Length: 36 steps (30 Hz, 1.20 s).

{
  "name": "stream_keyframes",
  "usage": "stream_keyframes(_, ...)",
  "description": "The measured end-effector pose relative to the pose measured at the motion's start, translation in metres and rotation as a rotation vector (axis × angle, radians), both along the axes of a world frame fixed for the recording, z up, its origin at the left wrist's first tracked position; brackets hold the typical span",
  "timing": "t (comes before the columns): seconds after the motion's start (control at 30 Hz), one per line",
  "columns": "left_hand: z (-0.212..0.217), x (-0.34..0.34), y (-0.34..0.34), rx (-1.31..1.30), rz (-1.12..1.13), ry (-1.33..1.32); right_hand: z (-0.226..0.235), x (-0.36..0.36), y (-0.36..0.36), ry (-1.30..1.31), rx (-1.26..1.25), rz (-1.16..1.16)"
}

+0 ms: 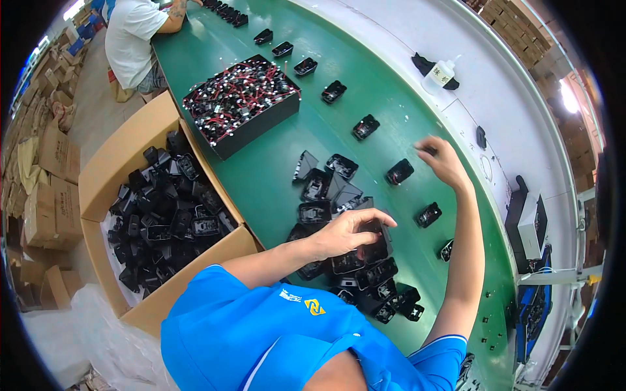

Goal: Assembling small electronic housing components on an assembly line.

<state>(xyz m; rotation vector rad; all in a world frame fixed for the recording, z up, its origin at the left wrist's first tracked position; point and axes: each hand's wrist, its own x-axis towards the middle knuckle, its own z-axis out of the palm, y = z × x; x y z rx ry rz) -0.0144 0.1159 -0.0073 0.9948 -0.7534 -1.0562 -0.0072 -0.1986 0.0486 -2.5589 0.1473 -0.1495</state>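
Note:
My left hand [349, 233] is closed around a black plastic housing [379, 246], above a loose pile of similar housings [315, 212]. Farther right, my right hand [445, 161] is raised over the green table and blurred by motion. Its fingers look pinched together, with a small dark thing between them that I cannot make out. Just left of those fingertips lies an open black housing [400, 171]. It belongs to a spaced row of housings, among them one nearer me [428, 215] and one farther off [366, 127].
A black box [257, 124] full of red and black wires with white connectors stands on the green table [251, 186]. Left of it is a cardboard carton [130, 137] of black housings. A white bottle [438, 77] stands on the pale ledge at right. A person [134, 42] sits at far left.

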Motion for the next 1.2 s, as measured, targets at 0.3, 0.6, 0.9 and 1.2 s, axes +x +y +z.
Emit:
stream_keyframes(0.3, -0.014, 0.012, 0.043, -0.039, 0.092, 0.168, 0.053, 0.161, 0.244, -0.195, 0.293, 0.366)
stream_keyframes(0.6, -0.014, 0.028, 0.062, -0.097, 0.331, 0.312, 0.037, 0.096, 0.200, -0.148, 0.064, 0.334)
stream_keyframes(0.9, -0.026, 0.026, 0.023, -0.048, 0.210, 0.389, -0.027, -0.214, -0.013, -0.495, 0.496, -0.878)
stream_keyframes(1.2, -0.012, -0.039, -0.033, -0.043, -0.035, 0.242, -0.110, -0.462, -0.083, -0.656, 0.378, -1.788)
